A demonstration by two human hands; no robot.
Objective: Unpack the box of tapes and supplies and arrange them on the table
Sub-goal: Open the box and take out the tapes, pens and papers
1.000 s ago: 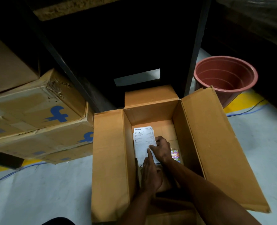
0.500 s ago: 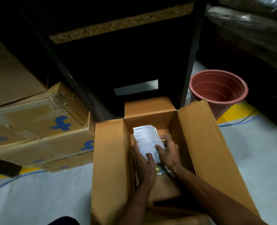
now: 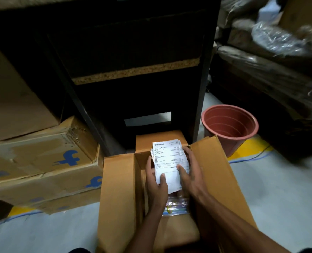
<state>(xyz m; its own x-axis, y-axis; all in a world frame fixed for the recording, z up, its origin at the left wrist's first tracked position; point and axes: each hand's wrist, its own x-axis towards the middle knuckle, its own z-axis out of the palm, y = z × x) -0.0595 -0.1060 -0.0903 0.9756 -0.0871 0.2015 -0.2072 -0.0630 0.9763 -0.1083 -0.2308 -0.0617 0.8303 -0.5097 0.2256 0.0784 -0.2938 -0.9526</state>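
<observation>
Lifting now: paper stack (image 3: 169, 161) rising up to the rim of the open box (image 3: 215, 172) from lower inside it. Gripping from both sides, left hand (image 3: 156, 181) and right hand (image 3: 190, 172) each curling fingers and thumb round the sheets. Hanging beneath, a shiny plastic-wrapped pack (image 3: 176, 206), hold unclear. Risking loose sheets fanning apart or the pack slipping back down.

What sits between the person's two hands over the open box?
In the head view, a stack of printed invoices lies between the left hand and right hand, both holding it above the open cardboard box.
</observation>
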